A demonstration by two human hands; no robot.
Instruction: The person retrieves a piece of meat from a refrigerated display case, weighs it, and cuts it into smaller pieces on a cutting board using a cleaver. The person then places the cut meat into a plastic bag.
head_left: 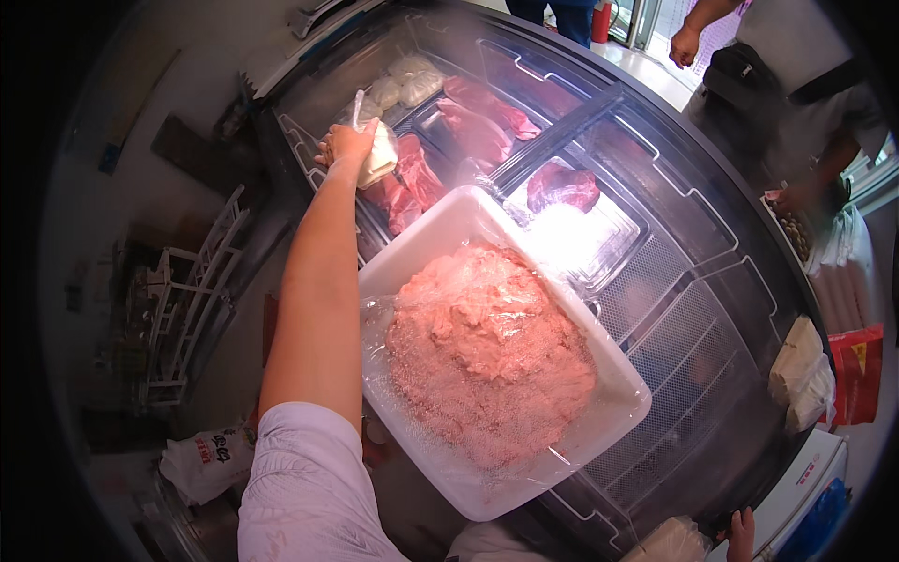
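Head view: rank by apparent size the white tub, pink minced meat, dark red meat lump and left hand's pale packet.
1. White tub
2. Pink minced meat
3. Dark red meat lump and pale packet: too unsure to rank; the left hand partly covers the packet.

Short slv [304,487] is near-wht w/ faint pattern & creases.

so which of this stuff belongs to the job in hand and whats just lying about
Seemingly part of it: left hand, pale bagged bundle it holds, perhaps similar bundles beyond.

Apparently just lying about: white tub of pink meat, red bag, white bag.
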